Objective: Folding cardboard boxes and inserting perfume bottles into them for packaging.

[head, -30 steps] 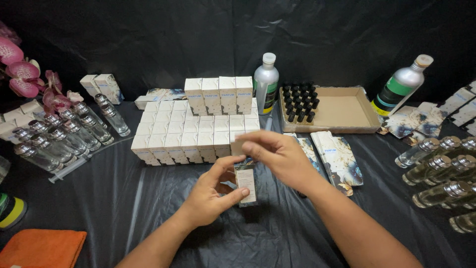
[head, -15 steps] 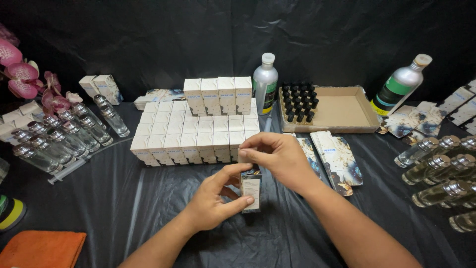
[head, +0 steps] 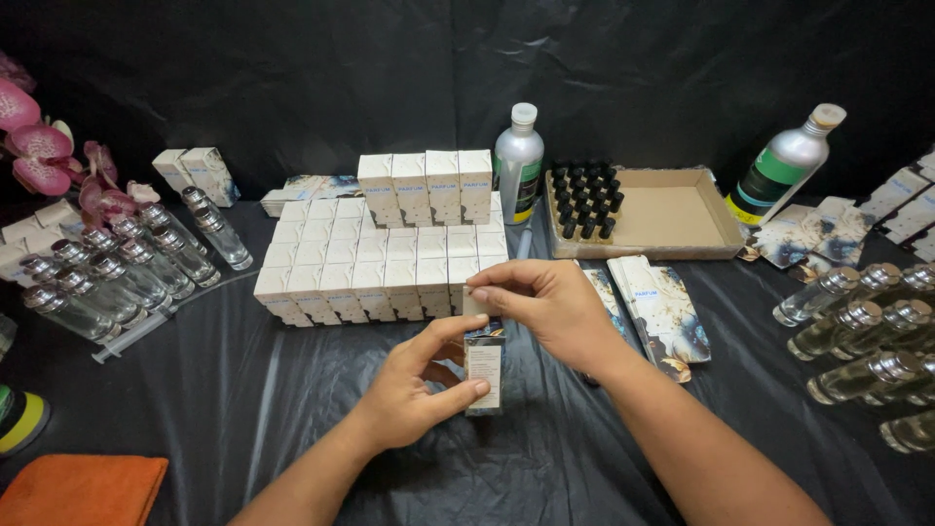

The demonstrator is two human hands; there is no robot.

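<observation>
The left hand clamps a small upright carton by its lower body. The right hand pinches the carton's top flap. The carton stands over black sheeting, just before stacked white cartons.

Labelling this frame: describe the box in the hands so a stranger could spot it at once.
Start at the block of white boxes on the black table cover; just in front of it the two hands meet. The left hand grips the small upright box by its sides while the right hand pinches its top flap. Unlike the plain white rows, it has a dark patterned face.
</observation>
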